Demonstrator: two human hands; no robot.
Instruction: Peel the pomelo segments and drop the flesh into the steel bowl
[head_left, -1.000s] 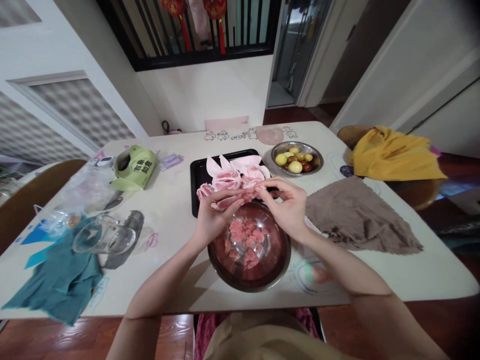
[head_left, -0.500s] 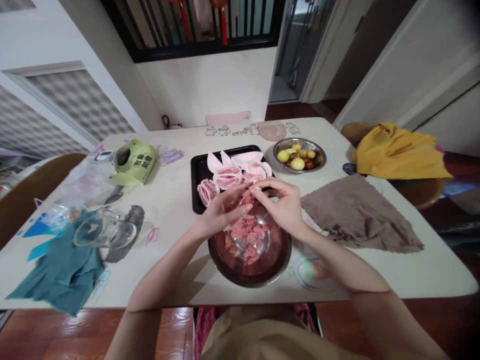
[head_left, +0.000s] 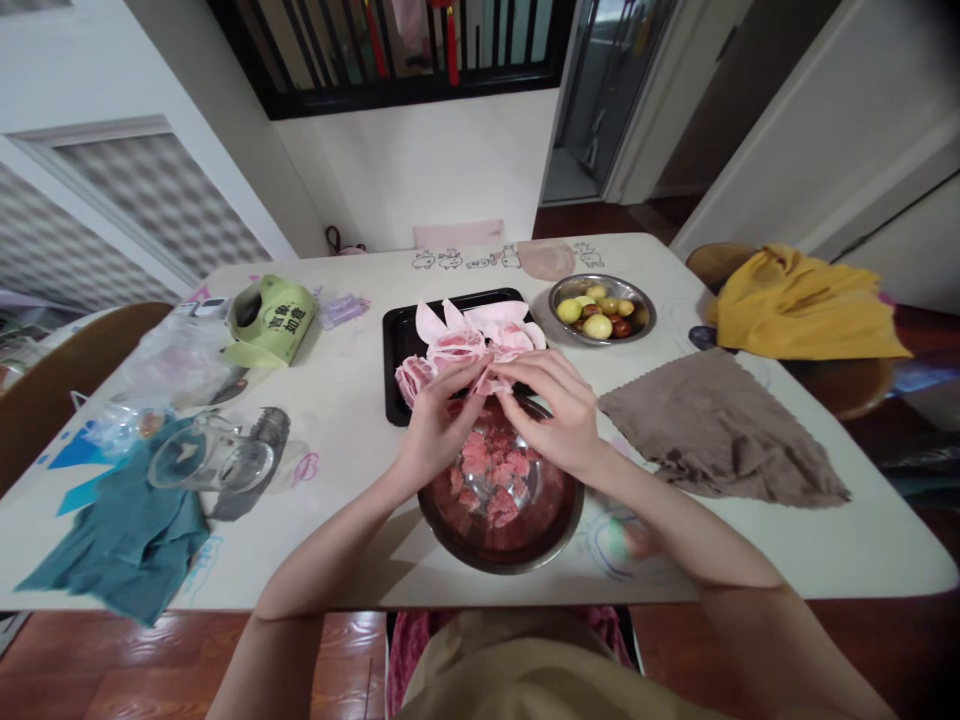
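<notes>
My left hand and my right hand meet over the far rim of a metal bowl. Both pinch one pink pomelo segment between their fingertips. Several peeled pink flesh pieces lie in the bowl. Behind the hands a black tray carries more pomelo segments and pale peel pieces.
A small metal bowl of yellow and red fruit stands behind right. A brown cloth lies right, a yellow cloth on a chair. Left are a glass jug, a teal cloth, plastic bags and a green pouch.
Both hands stayed over the bowl's far rim, working the segment; the fingers shifted and drew closer together. More flesh lies in the bowl's middle than a second ago.
</notes>
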